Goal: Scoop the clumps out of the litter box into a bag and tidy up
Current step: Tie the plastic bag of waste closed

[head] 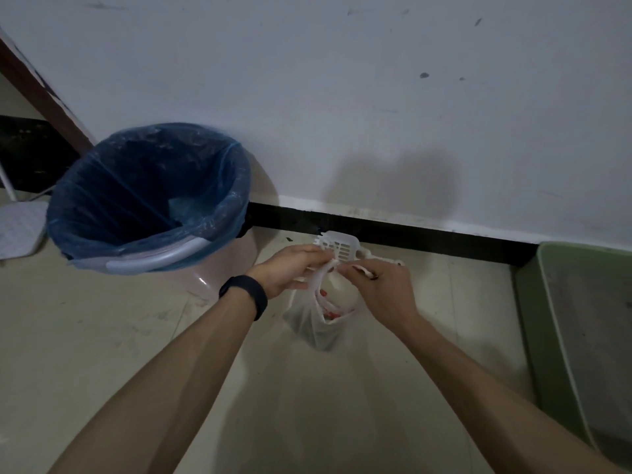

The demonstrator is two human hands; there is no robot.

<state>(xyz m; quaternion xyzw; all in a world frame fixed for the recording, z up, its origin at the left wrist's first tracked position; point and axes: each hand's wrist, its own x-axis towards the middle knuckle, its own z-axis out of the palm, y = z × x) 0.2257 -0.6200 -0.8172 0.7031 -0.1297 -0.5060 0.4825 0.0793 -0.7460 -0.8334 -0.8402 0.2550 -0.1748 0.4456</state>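
Far left, at the floor's (102, 336) wall edge: pink bin (225, 268) lined with a blue liner (147, 196), mouth open, standing near the hands.

Left hand (290, 268), dark wristband (244, 295) on the wrist: fingers curled, pinching one twisted handle of the bag (318, 323).

Behind the hands, just beside the black baseboard (427, 234): white slotted scoop (338, 246). It looks set down on the floor, but whether a finger touches it I cannot tell.

The bag hangs between the two hands, in front of the scoop, well apart from the litter box. Thin translucent plastic with red print and a dark load sagging in the bottom. Whether its base touches the floor cannot be told.

Right hand (383, 289): fingers curled, pinching the other handle, the two handles drawn together at the top. Looks like the tying-off step.

Handling judgement: the film is soft, slippery and easy to tear, and the load is small but dense, so it will swing. Hold it by the gathered handles or the neck, never by the thin side wall.

Far right, at the floor's right edge: green litter box (533, 336), grey litter (588, 319) inside.
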